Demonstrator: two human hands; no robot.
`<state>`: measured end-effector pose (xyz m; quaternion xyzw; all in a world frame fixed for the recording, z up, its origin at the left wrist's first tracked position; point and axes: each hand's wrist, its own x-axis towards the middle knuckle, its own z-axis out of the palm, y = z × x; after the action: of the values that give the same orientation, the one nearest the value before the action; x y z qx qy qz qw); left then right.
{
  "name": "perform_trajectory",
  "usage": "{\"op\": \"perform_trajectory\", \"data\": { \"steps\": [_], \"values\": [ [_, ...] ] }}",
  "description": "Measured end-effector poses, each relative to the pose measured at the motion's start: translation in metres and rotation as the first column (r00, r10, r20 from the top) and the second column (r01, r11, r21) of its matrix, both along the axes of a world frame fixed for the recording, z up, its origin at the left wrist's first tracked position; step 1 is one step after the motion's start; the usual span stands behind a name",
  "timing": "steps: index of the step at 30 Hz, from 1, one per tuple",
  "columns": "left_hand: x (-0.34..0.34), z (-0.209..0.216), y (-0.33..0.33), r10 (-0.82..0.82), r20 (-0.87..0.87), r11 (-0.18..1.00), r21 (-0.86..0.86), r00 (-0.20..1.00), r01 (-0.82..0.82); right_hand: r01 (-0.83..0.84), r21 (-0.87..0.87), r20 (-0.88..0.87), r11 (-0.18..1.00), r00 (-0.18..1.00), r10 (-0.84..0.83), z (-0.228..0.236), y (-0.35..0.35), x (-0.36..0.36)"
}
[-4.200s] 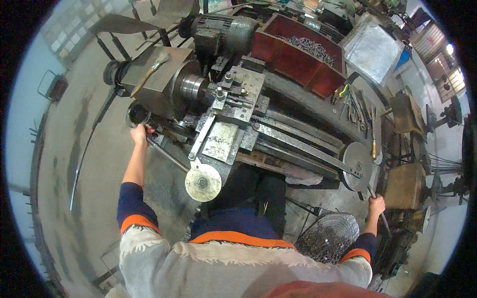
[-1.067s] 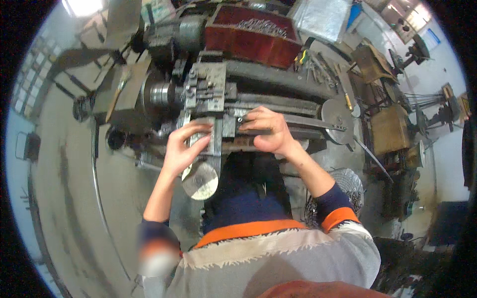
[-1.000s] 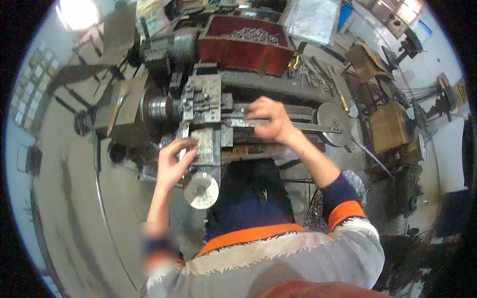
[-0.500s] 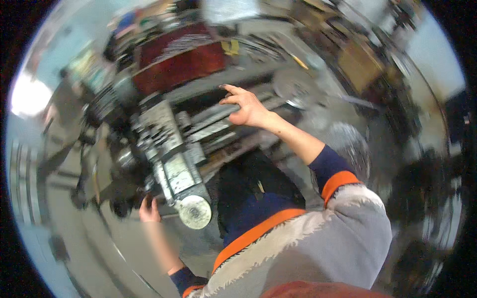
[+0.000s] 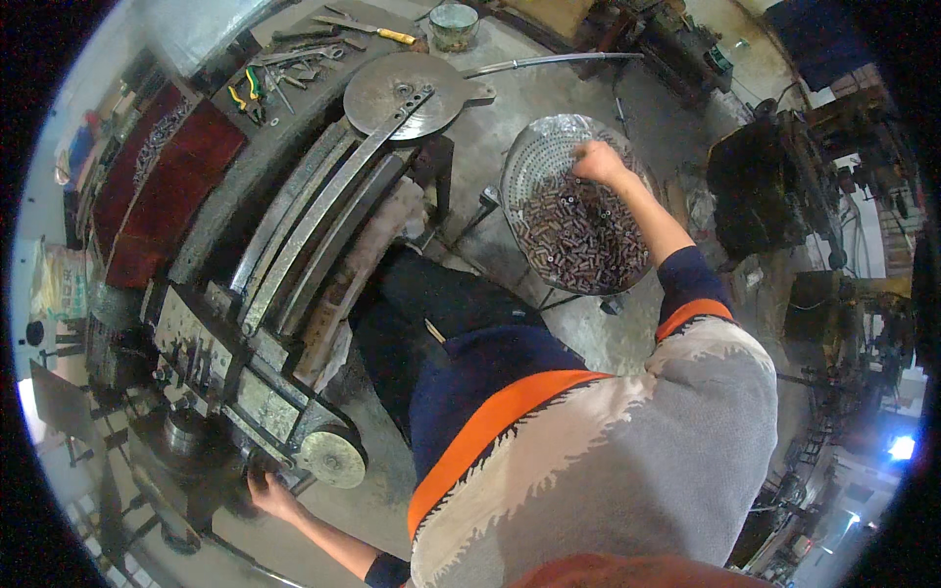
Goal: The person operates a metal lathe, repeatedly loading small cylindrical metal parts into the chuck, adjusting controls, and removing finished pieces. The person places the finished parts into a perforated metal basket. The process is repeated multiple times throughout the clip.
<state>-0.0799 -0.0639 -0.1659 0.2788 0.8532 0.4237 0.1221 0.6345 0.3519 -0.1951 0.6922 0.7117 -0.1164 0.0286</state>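
Observation:
My right hand (image 5: 598, 162) is over the back part of a round perforated metal basin (image 5: 534, 157). Its fingers are curled downward, and anything between them is hidden. Many short, dark cylindrical metal pieces (image 5: 569, 235) fill much of the basin. At lower left, my left hand (image 5: 274, 495) has its fingers round a dark handle (image 5: 257, 465) at the near end of a lathe carriage (image 5: 270, 402). The fingertips are partly hidden. Close to that hand is a round, pale handwheel (image 5: 331, 459).
Long lathe bed rails (image 5: 323, 216) run to a flat metal disc (image 5: 407, 93). Pliers (image 5: 250, 88) and a yellow-handled tool (image 5: 392, 35) lie behind. A red-brown box (image 5: 176, 191) stands left, a small bucket (image 5: 454, 27) at the back. Dark machinery (image 5: 755, 186) is on the right.
The view has swung to the right, bringing the basin fully into sight. My right hand has gone from above the lathe rails to the basin, its fingers now curled. My left hand stays by the carriage.

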Motion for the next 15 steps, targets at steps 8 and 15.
{"op": "perform_trajectory", "data": {
  "steps": [8,15],
  "values": [
    [-0.006,0.000,-0.006,0.012,0.023,0.996,-0.091,1.000,-0.010,-0.222,-0.133,0.026,0.966,0.973,0.227,-0.038,-0.002,-0.032],
    [0.001,0.001,-0.002,0.090,-0.055,0.985,-0.145,0.994,-0.097,-0.158,-0.130,0.070,0.979,0.983,0.168,-0.034,-0.003,-0.036]
  ]
}}
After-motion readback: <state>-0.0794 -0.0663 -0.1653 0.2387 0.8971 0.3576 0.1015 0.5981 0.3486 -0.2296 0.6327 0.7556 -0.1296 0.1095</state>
